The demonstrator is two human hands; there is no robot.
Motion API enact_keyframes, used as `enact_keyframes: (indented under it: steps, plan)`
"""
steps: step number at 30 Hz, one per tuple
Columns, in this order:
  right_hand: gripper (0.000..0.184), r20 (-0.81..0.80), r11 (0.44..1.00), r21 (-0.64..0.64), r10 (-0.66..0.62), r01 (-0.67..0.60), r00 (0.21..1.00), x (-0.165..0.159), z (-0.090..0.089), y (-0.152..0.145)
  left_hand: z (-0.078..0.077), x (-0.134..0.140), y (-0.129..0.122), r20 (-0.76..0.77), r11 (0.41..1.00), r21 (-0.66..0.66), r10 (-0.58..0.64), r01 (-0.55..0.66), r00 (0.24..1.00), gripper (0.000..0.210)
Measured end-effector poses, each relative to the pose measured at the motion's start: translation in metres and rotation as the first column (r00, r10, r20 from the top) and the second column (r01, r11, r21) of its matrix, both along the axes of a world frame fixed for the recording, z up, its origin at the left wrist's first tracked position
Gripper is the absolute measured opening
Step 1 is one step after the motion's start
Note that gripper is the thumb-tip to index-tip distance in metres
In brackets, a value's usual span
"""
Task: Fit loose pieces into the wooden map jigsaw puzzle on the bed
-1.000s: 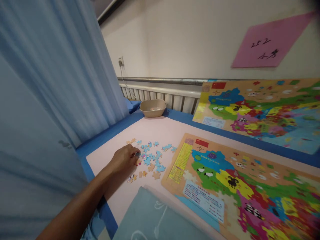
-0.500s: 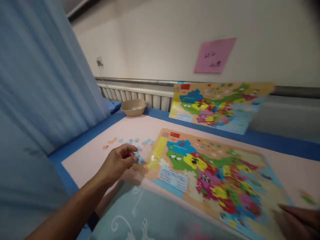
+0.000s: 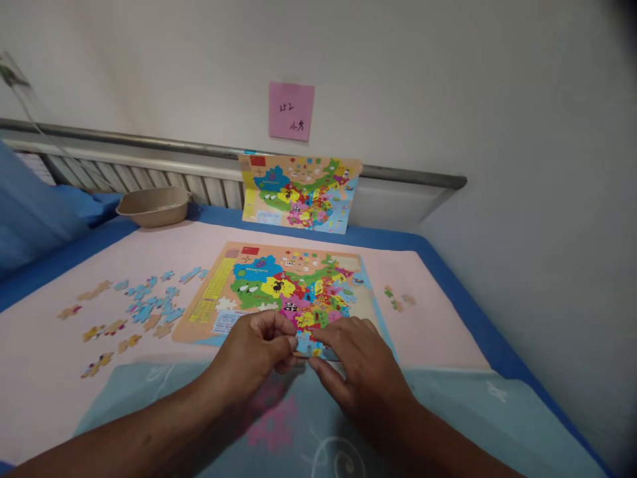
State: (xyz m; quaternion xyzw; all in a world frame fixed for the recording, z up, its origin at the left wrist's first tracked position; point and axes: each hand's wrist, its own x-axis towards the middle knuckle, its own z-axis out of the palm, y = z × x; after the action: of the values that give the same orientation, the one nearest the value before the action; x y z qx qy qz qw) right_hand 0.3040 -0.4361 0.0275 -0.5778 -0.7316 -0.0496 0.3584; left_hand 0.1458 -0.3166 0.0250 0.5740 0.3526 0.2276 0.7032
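A colourful map puzzle board (image 3: 279, 279) lies on the pink table top (image 3: 423, 325). My left hand (image 3: 256, 355) and my right hand (image 3: 361, 372) meet over the board's near edge. Between their fingertips they pinch a small puzzle piece (image 3: 304, 345), light blue with other colours. Loose puzzle pieces (image 3: 149, 302), mostly light blue and tan, are scattered to the left of the board. A few more loose pieces (image 3: 397, 299) lie to its right.
A finished map picture (image 3: 301, 192) leans against the wall rail at the back. A beige bowl (image 3: 153, 206) stands at the back left. A pink note (image 3: 291, 111) is stuck to the wall. A light blue cloth (image 3: 448, 411) covers the near table edge.
The view has swung right from the loose pieces to the board. My left hand left the pile and came to the board's near edge, where my right hand joined it on a piece.
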Motion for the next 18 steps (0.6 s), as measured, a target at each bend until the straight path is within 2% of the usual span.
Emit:
enact_keyframes:
  steps: [4,12,18]
  plan:
    - [0.017,0.017,1.0,-0.002,0.005,-0.005,1.0,0.006,-0.004,-0.003,-0.005,0.008,-0.005,0.018,0.997,-0.079,-0.013,0.014,1.0,0.036]
    - [0.031,0.108,0.997,-0.047,-0.059,0.064,0.992,0.011,-0.007,-0.005,-0.007,0.017,-0.011,-0.001,0.997,-0.082,0.001,-0.001,1.0,0.033]
    - [0.029,0.211,0.994,-0.042,-0.087,0.097,0.974,0.019,-0.01,-0.003,-0.016,0.021,-0.01,0.007,0.996,-0.091,-0.004,0.005,1.0,0.033]
